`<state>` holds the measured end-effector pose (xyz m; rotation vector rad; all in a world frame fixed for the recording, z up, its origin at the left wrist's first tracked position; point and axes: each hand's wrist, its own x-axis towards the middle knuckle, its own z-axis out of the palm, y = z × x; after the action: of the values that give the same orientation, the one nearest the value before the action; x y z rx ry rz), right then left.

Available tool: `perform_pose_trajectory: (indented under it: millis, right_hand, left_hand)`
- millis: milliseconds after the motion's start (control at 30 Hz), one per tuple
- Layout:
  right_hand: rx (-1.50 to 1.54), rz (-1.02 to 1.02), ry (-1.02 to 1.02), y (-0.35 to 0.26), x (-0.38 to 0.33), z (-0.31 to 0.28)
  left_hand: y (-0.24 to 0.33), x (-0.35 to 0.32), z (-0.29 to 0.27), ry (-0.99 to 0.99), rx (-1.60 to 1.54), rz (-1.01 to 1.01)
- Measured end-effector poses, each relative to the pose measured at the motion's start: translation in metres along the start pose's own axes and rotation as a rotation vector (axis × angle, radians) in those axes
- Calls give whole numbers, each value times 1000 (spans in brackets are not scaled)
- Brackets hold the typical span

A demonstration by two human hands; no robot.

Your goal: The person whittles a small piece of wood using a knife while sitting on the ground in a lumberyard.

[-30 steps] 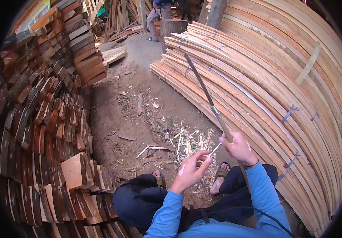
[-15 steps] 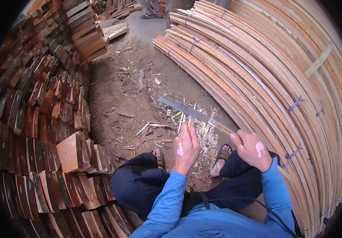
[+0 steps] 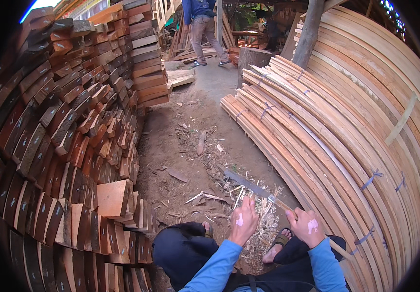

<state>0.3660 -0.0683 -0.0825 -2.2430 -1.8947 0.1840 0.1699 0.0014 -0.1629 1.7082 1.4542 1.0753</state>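
Timber stack [image 3: 115, 197]: we start far left, cut ends piled high, and more of its top shows now that the view has tipped up!
Dirt floor [image 3: 164, 155]: up the middle, scattered with chips.
Co-worker [image 3: 202, 31]: at the back, facing away; only lower legs half a second ago, now the torso's in too.
Saw [image 3: 250, 185]: here's the big change! A second ago its blade pointed up and away; now it's swung low, slanting across in front of the person, tip to the left.
Left hand [image 3: 244, 222]: fingers drawn together right at the blade. Touching, or pinching something? Can't tell. A pale sliver showed between the hands a second ago; I can't pick it out now.
Shavings [image 3: 268, 221]: a bright litter on the ground below, between the feet.
Right hand [image 3: 307, 227]: wrapped firmly round the handle [image 3: 282, 204], matching half a second ago, so I'd judge the grip settled, with the fingers-to-blade gap the thing to watch.
Wood strips [image 3: 312, 141]: long tied bundles filling the right, where they were.
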Motion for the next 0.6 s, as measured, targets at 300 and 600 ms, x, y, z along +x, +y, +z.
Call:
perform_pose_trajectory:
  millis: [300, 600]
  right_hand:
    - [16, 86, 88, 66, 35, 32]
    - [75, 40, -215, 3, -19, -12]
  left_hand:
    - [22, -21, -2, -118, 33, 27]
    - [-9, -10, 18, -81, -2, -103]
